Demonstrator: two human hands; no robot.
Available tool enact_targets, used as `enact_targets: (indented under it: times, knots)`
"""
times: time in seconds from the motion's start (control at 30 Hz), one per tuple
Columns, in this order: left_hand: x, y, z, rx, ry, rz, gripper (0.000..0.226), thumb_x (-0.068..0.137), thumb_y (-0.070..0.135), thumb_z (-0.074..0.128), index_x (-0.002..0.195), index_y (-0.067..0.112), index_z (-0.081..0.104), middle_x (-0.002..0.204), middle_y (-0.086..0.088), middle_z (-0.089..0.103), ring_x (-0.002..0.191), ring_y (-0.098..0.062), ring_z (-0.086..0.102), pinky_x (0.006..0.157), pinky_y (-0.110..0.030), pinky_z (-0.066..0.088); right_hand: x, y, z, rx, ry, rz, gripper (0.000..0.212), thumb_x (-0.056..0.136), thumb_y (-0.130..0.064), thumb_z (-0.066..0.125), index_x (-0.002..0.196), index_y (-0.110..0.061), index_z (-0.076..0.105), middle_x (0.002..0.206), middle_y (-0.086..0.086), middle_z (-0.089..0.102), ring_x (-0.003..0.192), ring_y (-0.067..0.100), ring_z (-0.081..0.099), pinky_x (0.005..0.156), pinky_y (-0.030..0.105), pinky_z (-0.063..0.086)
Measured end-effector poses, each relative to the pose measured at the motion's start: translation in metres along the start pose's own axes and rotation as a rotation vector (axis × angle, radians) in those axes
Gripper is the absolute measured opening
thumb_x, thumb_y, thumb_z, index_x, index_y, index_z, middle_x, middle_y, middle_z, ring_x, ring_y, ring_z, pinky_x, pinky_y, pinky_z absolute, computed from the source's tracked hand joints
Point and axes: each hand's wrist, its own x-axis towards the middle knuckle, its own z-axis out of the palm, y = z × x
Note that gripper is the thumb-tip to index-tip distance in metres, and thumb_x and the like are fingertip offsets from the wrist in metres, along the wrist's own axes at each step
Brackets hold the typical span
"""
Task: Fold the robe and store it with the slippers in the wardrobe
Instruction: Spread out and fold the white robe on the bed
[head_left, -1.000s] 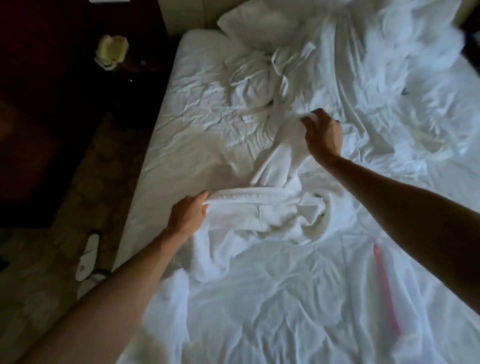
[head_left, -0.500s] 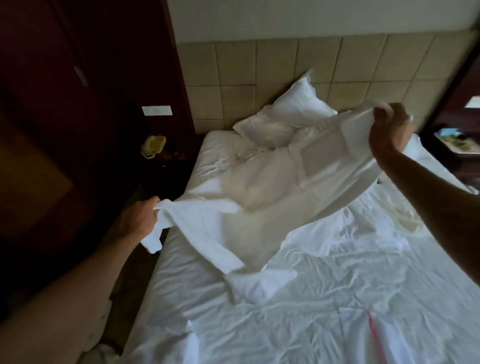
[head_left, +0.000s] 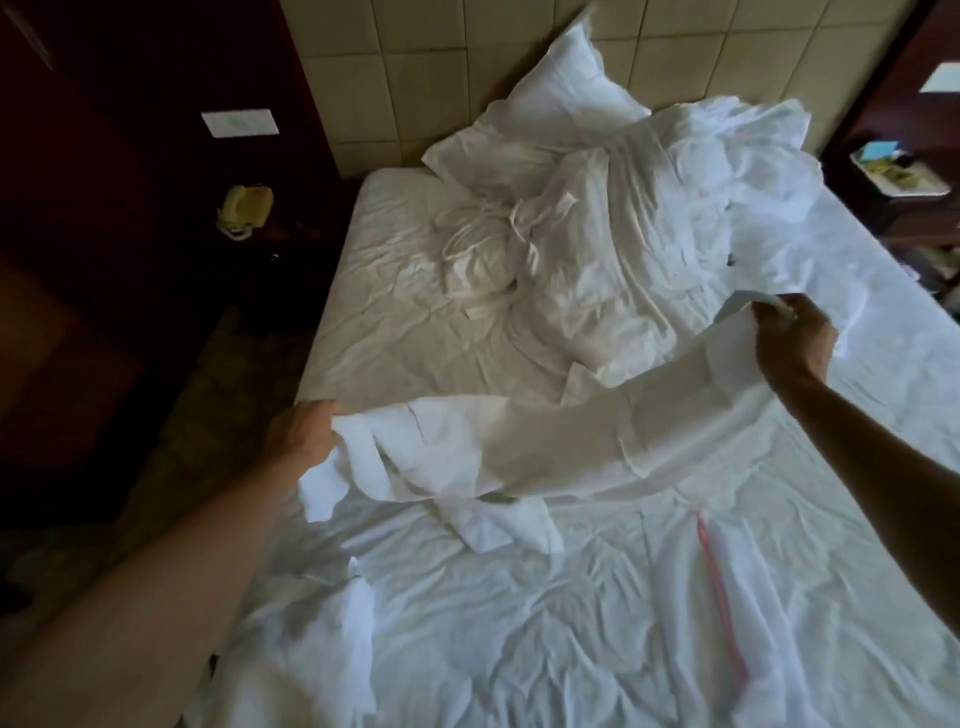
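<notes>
The white robe (head_left: 561, 441) hangs stretched out above the bed, running from lower left to upper right. My left hand (head_left: 304, 434) grips its left end near the bed's left edge. My right hand (head_left: 792, 340) holds the other end higher, over the right half of the mattress. A sleeve or flap of the robe (head_left: 498, 525) droops onto the sheet below. No slippers or wardrobe can be seen in this view.
The bed (head_left: 519, 623) carries a crumpled white duvet (head_left: 649, 234) and a pillow (head_left: 550, 104) by the tiled headboard. A pink strip (head_left: 719, 587) lies on the sheet. A dark nightstand with a yellow telephone (head_left: 244, 210) stands left; another nightstand (head_left: 904, 176) stands right.
The robe was lifted off the bed and shaken out high, then lowered toward the sheet. Both hands kept their hold, and my view tipped back down.
</notes>
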Motion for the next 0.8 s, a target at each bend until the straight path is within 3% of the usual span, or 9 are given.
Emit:
enact_targets:
  times: [0.17,0.27,0.37,0.47,0.53,0.6,0.67,0.73,0.8]
  knots:
    - [-0.03,0.048,0.089,0.082,-0.268,0.167,0.04,0.091,0.027,0.062,0.131,0.031,0.063,0.134,0.001,0.063,0.121,-0.024,0.061,0.096,-0.031,0.048,-0.072,0.101,0.034,-0.155,-0.292,0.053,0.03,0.093,-0.037,0.06,0.097,-0.009,0.069,0.093,0.018,0.069,0.088,0.031,0.064,0.076,0.04,0.05]
    - [-0.059,0.075,0.158,0.017,-0.464,0.24,0.033,0.09,0.044,0.062,0.116,0.026,0.069,0.123,0.0,0.069,0.115,-0.024,0.064,0.091,-0.029,0.049,-0.138,0.19,0.043,-0.301,-0.521,0.15,0.038,0.089,-0.045,0.06,0.081,-0.008,0.066,0.072,0.013,0.067,0.069,0.029,0.063,0.062,0.04,0.048]
    - [-0.088,0.094,0.224,-0.103,-0.597,0.237,0.047,0.085,0.06,0.049,0.1,0.02,0.07,0.11,-0.001,0.073,0.106,-0.026,0.068,0.088,-0.03,0.052,-0.201,0.267,0.039,-0.43,-0.694,0.252,0.034,0.095,-0.033,0.064,0.067,-0.016,0.059,0.062,0.004,0.062,0.064,0.029,0.063,0.061,0.04,0.048]
    - [-0.093,0.108,0.257,-0.072,-0.715,0.304,0.051,0.078,0.059,0.047,0.114,0.031,0.068,0.123,0.008,0.067,0.117,-0.022,0.063,0.096,-0.03,0.049,-0.231,0.308,0.031,-0.421,-0.762,0.256,0.032,0.091,-0.04,0.067,0.069,-0.018,0.061,0.062,-0.002,0.063,0.064,0.023,0.063,0.06,0.037,0.046]
    - [-0.079,0.117,0.259,-0.081,-0.567,0.334,0.043,0.079,0.054,0.054,0.111,0.03,0.069,0.118,0.011,0.067,0.111,-0.018,0.064,0.089,-0.029,0.048,-0.229,0.311,0.035,-0.355,-0.722,0.192,0.032,0.086,-0.054,0.066,0.078,-0.024,0.066,0.069,-0.007,0.066,0.067,0.017,0.064,0.061,0.034,0.047]
    - [-0.054,0.124,0.253,-0.165,-0.202,0.336,0.037,0.08,0.055,0.051,0.094,0.024,0.067,0.102,0.008,0.065,0.094,-0.02,0.066,0.073,-0.03,0.049,-0.216,0.304,0.05,-0.294,-0.559,0.085,0.033,0.08,-0.06,0.058,0.078,-0.028,0.066,0.072,-0.009,0.064,0.065,0.012,0.062,0.059,0.031,0.047]
    - [-0.02,0.128,0.245,-0.248,0.104,0.276,0.035,0.082,0.054,0.049,0.09,0.022,0.062,0.095,0.005,0.061,0.087,-0.023,0.064,0.064,-0.033,0.049,-0.193,0.288,0.078,-0.295,-0.386,-0.051,0.029,0.08,-0.054,0.057,0.076,-0.026,0.062,0.072,-0.008,0.058,0.063,0.016,0.057,0.057,0.031,0.044]
    - [0.02,0.132,0.238,-0.298,0.197,0.185,0.048,0.082,0.059,0.05,0.103,0.017,0.06,0.105,-0.003,0.059,0.1,-0.028,0.059,0.076,-0.041,0.05,-0.163,0.271,0.117,-0.328,-0.308,-0.174,0.025,0.082,-0.047,0.061,0.081,-0.022,0.061,0.079,-0.003,0.058,0.077,0.024,0.057,0.065,0.034,0.046]
    - [0.06,0.14,0.229,-0.293,0.124,0.07,0.069,0.081,0.068,0.057,0.123,0.014,0.055,0.124,-0.008,0.055,0.119,-0.032,0.051,0.095,-0.046,0.043,-0.131,0.258,0.161,-0.42,-0.306,-0.279,0.028,0.082,-0.042,0.069,0.093,-0.017,0.064,0.096,0.005,0.061,0.094,0.031,0.055,0.079,0.04,0.044]
